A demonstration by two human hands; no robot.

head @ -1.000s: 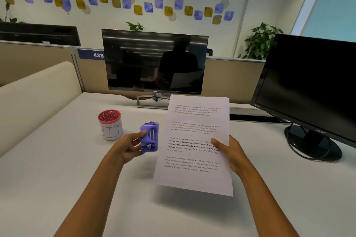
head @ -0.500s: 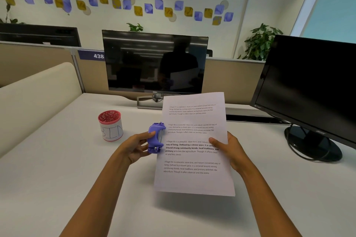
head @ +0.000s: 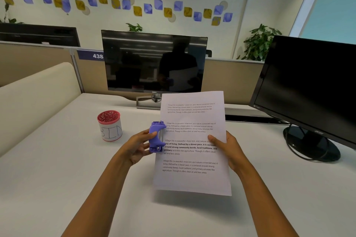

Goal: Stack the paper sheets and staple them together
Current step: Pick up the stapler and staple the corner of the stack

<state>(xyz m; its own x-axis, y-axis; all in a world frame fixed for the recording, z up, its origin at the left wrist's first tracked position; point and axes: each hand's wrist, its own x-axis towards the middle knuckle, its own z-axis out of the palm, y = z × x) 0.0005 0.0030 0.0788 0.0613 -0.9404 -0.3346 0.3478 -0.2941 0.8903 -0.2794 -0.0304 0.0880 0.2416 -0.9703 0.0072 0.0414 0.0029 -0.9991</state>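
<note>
The stacked paper sheets point(head: 192, 179), white with printed paragraphs, are held upright above the desk. My right hand point(head: 226, 149) grips their right edge, thumb on the front. A purple stapler point(head: 157, 136) sits in my left hand point(head: 137, 148), its jaws over the middle of the sheets' left edge. How many sheets lie in the stack cannot be told.
A red-rimmed cup point(head: 109, 125) marked "BIN" stands on the white desk point(head: 48, 179) left of my hands. A Dell monitor point(head: 154, 63) stands behind the sheets, and a second black monitor point(head: 312, 86) with its round base point(head: 312, 147) at the right. A beige partition point(head: 34, 92) borders the left.
My left hand has brought the stapler rightward from beside the sheets onto their left edge. The sheets have shifted slightly left and tilted more upright.
</note>
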